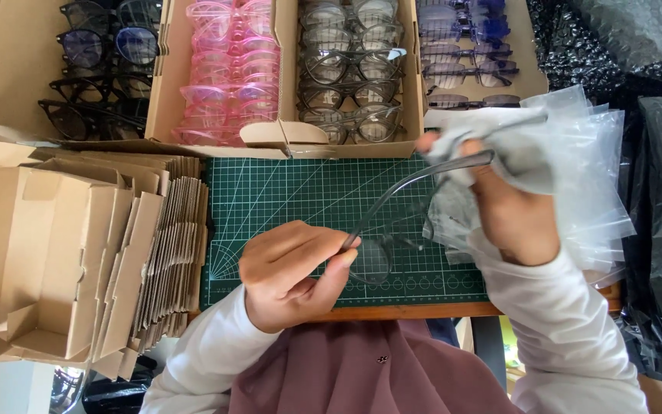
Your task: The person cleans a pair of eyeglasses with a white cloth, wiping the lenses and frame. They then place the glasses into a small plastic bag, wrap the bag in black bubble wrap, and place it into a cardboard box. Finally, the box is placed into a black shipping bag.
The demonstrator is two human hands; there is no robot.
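Holding grey-framed glasses (392,230) over the green cutting mat (285,192), left hand (289,272) at 6 o'clock, fingers pinched together on the frame's front by a lens. Right hand (511,211) at 3 o'clock, fingers clamped on a grey cloth (522,153) wrapped round the temple arm. Clear plastic bags (591,184) just beside that hand. Boxes of glasses (285,92) at 12 o'clock; flat cardboard cartons (170,245) at 9 o'clock. Black bubble wrap (653,61) at 2 o'clock.

— Where is there room to pass?
— Over the green cutting mat (285,192), left of centre.
— And what hems it in?
— Flat cardboard stacks (166,245) to the left, boxes of glasses (285,134) behind, plastic bags (591,176) to the right.
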